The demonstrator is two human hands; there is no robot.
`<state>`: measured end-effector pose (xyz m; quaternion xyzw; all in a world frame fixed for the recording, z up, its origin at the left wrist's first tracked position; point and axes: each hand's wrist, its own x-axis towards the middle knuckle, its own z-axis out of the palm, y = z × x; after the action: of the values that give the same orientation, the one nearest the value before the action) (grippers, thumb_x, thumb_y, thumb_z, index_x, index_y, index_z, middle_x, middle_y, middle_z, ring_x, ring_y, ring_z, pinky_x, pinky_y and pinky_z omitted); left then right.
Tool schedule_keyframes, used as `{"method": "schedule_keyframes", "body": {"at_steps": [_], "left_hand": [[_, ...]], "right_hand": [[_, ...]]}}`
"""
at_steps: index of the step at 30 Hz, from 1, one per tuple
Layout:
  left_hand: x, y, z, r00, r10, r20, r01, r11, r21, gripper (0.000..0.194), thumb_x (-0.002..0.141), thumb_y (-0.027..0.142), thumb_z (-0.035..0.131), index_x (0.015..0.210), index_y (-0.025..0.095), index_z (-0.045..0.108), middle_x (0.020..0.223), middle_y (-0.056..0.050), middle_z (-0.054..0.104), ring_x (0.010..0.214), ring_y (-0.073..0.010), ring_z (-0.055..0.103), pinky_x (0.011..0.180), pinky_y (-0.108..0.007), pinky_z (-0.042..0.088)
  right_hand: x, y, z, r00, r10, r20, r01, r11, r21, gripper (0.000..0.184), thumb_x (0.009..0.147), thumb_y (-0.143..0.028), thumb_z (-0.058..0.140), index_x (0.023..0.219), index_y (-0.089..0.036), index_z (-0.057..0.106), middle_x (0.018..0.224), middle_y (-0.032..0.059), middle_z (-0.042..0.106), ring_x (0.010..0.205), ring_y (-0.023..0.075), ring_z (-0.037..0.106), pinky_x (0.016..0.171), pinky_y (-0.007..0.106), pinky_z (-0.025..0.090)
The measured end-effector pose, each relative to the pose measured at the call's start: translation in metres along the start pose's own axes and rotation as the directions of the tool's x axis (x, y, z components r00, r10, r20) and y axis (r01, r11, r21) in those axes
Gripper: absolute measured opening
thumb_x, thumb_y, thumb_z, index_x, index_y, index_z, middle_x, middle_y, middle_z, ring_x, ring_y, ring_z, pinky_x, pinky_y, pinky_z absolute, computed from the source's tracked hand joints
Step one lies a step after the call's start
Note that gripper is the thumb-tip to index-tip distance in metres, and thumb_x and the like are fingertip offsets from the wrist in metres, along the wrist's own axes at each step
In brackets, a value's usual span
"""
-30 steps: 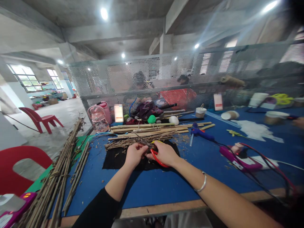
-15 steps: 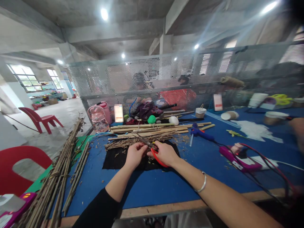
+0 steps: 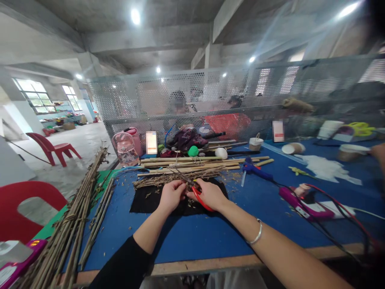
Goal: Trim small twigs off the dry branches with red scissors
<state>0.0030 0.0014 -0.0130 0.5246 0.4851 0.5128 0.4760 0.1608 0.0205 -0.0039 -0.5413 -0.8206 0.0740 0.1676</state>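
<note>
- Blue glue gun [image 3: 258, 170], lying on the blue tabletop [image 3: 192, 245]
- Purple power strip [image 3: 293, 200], right of the glue gun and nearer the viewer
- Crumpled white sheet [image 3: 327, 166], right of the glue gun
- Tipped cup [image 3: 293, 149], behind the glue gun and to its right
- Green ball [image 3: 193, 151] and white ball [image 3: 221, 153], left of the glue gun and farther back
- Pink backpack [image 3: 125, 148], well left of the glue gun
- Perforated screen [image 3: 150, 96], behind the glue gun
</note>
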Motion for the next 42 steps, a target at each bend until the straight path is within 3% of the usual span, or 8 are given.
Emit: {"method": "schedule_keyframes", "body": {"at_steps": [4, 13, 19, 24, 32, 38, 42], "left_hand": [[0.001, -0.002, 0.001, 1.0, -0.003, -0.007, 0.003, 1.0, -0.014, 0.021, 0.068, 0.032, 0.058, 0.072, 0.012, 0.062, 0.055, 0.001, 0.055, 0.046, -0.008, 0.047, 0.043, -0.018, 0.038], [0.001, -0.004, 0.0, 1.0, 0.0, 0.022, 0.0, 1.0, 0.001, 0.024, 0.068, 0.035, 0.058, 0.072, 0.012, 0.062, 0.056, 0.0, 0.057, 0.044, -0.0071, 0.046, 0.043, -0.019, 0.039], [0.0, -0.004, -0.001, 1.0, 0.001, 0.026, -0.001, 1.0, 0.016, 0.023, 0.069, 0.036, 0.056, 0.071, 0.013, 0.061, 0.059, 0.001, 0.058, 0.047, -0.0081, 0.048, 0.045, -0.02, 0.041], [-0.003, -0.002, -0.002, 0.998, 0.059, -0.025, -0.055, 0.989, 0.14, 0.021, 0.071, 0.032, 0.052, 0.071, 0.014, 0.062, 0.057, 0.0, 0.057, 0.045, -0.0093, 0.048, 0.043, -0.021, 0.039], [0.007, 0.018, 0.005, 0.997, 0.074, 0.017, -0.076, 0.974, 0.215, 0.016, 0.07, 0.023, 0.05, 0.064, 0.013, 0.061, 0.055, -0.002, 0.058, 0.046, -0.0098, 0.049, 0.044, -0.02, 0.039], [0.011, 0.007, 0.009, 0.997, 0.076, 0.024, -0.079, 0.989, 0.123, 0.021, 0.072, 0.029, 0.051, 0.072, 0.012, 0.063, 0.063, -0.004, 0.063, 0.052, -0.0121, 0.054, 0.048, -0.022, 0.042], [0.008, 0.003, 0.005, 0.995, 0.096, 0.025, -0.099, 0.983, 0.157, 0.021, 0.072, 0.03, 0.051, 0.069, 0.013, 0.062, 0.062, -0.003, 0.062, 0.054, -0.0127, 0.054, 0.049, -0.021, 0.042]], "right_hand": [[-0.001, -0.002, 0.0, 0.997, -0.071, -0.007, 0.071, 0.996, 0.061, 0.043, 0.072, -0.059, 0.051, 0.089, -0.02, 0.051, 0.087, 0.0048, 0.062, 0.077, 0.018, 0.058, 0.058, 0.024, 0.032], [0.0, 0.0, -0.001, 0.989, -0.13, -0.07, 0.132, 0.991, 0.022, 0.044, 0.071, -0.058, 0.053, 0.087, -0.018, 0.051, 0.088, 0.0069, 0.059, 0.083, 0.0191, 0.054, 0.065, 0.026, 0.033], [-0.001, -0.002, -0.002, 0.996, -0.083, -0.037, 0.085, 0.994, 0.066, 0.04, 0.073, -0.056, 0.052, 0.088, -0.02, 0.051, 0.086, 0.0046, 0.06, 0.076, 0.0173, 0.056, 0.058, 0.024, 0.03], [-0.002, -0.003, -0.003, 0.999, -0.047, 0.001, 0.047, 0.997, 0.068, 0.038, 0.071, -0.056, 0.054, 0.087, -0.021, 0.051, 0.082, 0.0029, 0.062, 0.073, 0.0174, 0.057, 0.055, 0.024, 0.029], [0.001, 0.004, -0.007, 0.992, -0.1, -0.082, 0.106, 0.992, 0.066, 0.04, 0.072, -0.055, 0.054, 0.089, -0.02, 0.05, 0.087, 0.0053, 0.06, 0.08, 0.0184, 0.055, 0.063, 0.025, 0.032], [0.003, 0.007, -0.009, 0.986, -0.107, -0.131, 0.107, 0.994, -0.007, 0.045, 0.066, -0.058, 0.058, 0.087, -0.019, 0.05, 0.089, 0.0069, 0.058, 0.083, 0.0205, 0.053, 0.068, 0.028, 0.033], [0.003, 0.006, -0.009, 0.986, -0.11, -0.125, 0.108, 0.994, -0.025, 0.046, 0.065, -0.059, 0.058, 0.086, -0.019, 0.051, 0.088, 0.0067, 0.059, 0.085, 0.0215, 0.053, 0.07, 0.029, 0.034]]}}
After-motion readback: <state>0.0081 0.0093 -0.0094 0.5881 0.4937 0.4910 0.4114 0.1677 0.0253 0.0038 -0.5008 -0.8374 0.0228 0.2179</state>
